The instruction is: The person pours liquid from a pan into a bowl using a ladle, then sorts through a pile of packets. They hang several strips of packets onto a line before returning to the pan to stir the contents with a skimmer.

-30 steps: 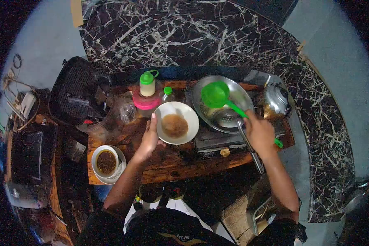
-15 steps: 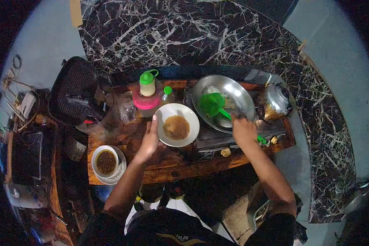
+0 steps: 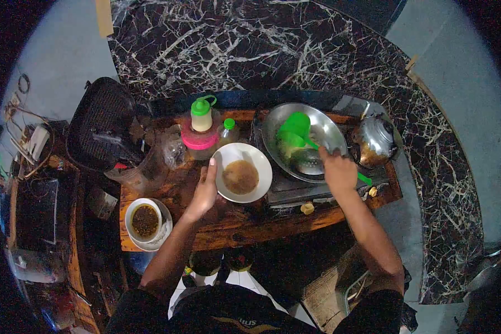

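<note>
My left hand (image 3: 206,189) grips the left rim of a white bowl (image 3: 266,186), which holds some brown, cloudy liquid (image 3: 240,177). The bowl is held over the wooden table, just left of the stove. My right hand (image 3: 340,172) is closed around the handle of a green ladle (image 3: 296,127). The ladle's cup is inside a wide steel pan (image 3: 331,131) on the stove, over its left half. Some contents lie in the bottom of the pan, but I cannot make out what they are.
A kettle (image 3: 375,139) stands right of the pan. Behind the bowl are a green-capped squeeze bottle (image 3: 201,117), a pink-lidded container (image 3: 199,139) and a small bottle (image 3: 228,132). A bowl of dark sauce (image 3: 145,221) sits front left, near a black grill pan (image 3: 101,125).
The ladle's cup has risen and tilted within the pan, and my right hand has shifted slightly right. My left hand and the bowl are almost where they were.
</note>
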